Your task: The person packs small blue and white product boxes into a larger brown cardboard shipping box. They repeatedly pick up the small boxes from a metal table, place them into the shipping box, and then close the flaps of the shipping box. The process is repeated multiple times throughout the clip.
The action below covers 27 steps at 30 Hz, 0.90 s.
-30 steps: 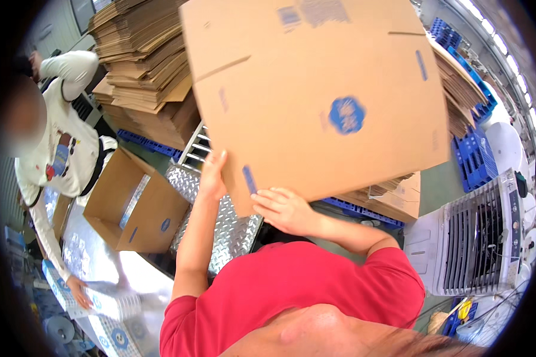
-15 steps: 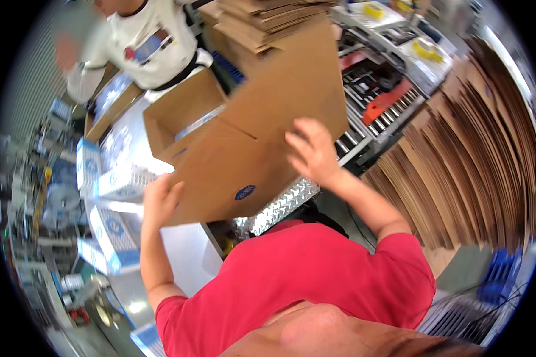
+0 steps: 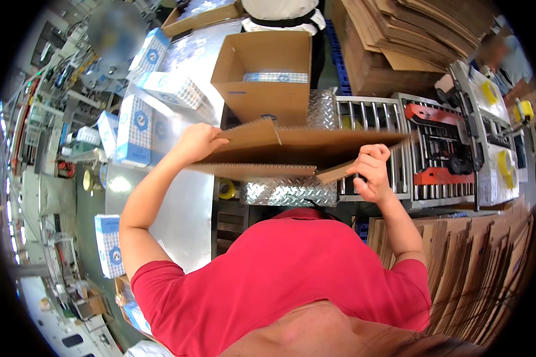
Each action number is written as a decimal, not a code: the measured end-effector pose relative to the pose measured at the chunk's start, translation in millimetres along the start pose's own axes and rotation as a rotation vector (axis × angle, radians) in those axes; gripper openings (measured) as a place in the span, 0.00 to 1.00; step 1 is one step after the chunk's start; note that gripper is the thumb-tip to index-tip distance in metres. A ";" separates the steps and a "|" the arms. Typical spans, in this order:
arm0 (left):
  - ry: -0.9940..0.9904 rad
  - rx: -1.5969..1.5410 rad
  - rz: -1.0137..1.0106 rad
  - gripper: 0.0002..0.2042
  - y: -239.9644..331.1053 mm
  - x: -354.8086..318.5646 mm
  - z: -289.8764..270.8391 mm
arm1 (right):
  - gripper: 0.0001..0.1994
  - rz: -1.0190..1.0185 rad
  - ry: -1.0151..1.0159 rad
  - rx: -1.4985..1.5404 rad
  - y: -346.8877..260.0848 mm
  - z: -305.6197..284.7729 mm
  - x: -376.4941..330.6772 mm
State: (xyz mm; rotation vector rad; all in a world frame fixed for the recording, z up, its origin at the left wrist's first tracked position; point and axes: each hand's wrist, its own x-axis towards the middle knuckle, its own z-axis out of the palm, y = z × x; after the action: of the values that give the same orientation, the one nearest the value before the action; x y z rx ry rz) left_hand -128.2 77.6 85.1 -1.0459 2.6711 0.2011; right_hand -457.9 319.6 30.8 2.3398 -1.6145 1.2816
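Note:
A brown cardboard box (image 3: 339, 140), partly opened out and with its flaps loose, hangs between my two hands above a diamond-plate metal surface (image 3: 292, 193). My left hand (image 3: 198, 143) grips its left end, thumb over the edge. At the right end, the curled fingers of my right hand (image 3: 372, 172) are closed on a flap. Just beyond stands another open cardboard box (image 3: 262, 101), with a blue and white carton (image 3: 275, 77) inside it. The far box is upright, its lower part hidden by the one I hold.
Several blue and white cartons (image 3: 134, 128) stand on the shiny metal table (image 3: 184, 238) at left. To the right are a roller conveyor (image 3: 372, 113) and a taping machine with red parts (image 3: 443, 177). Flat cardboard stacks (image 3: 452, 256) lie right and far right. A person (image 3: 283, 12) stands beyond.
The box in my hands has turned from a tilted, flat-looking panel to a level, partly spread shape. My right hand has moved to its right flap. The view has swung round to the right.

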 end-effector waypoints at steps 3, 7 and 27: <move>0.062 -0.059 -0.272 0.16 -55.8 -9.8 -2.5 | 0.14 -0.117 -0.088 0.360 16.1 4.2 32.9; -0.124 -0.578 -0.508 0.28 -44.5 -11.7 6.4 | 0.14 -0.315 -0.399 0.692 5.3 85.0 82.3; 0.316 -1.615 0.003 0.46 -70.2 51.9 163.5 | 0.37 0.520 -0.457 -0.426 45.7 104.9 67.3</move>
State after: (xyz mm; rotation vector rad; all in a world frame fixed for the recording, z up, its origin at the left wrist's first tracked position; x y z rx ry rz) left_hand -85.2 29.3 -88.6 -1.3708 2.3393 2.5884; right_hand -422.0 200.2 -15.0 2.1044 -2.4492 0.3470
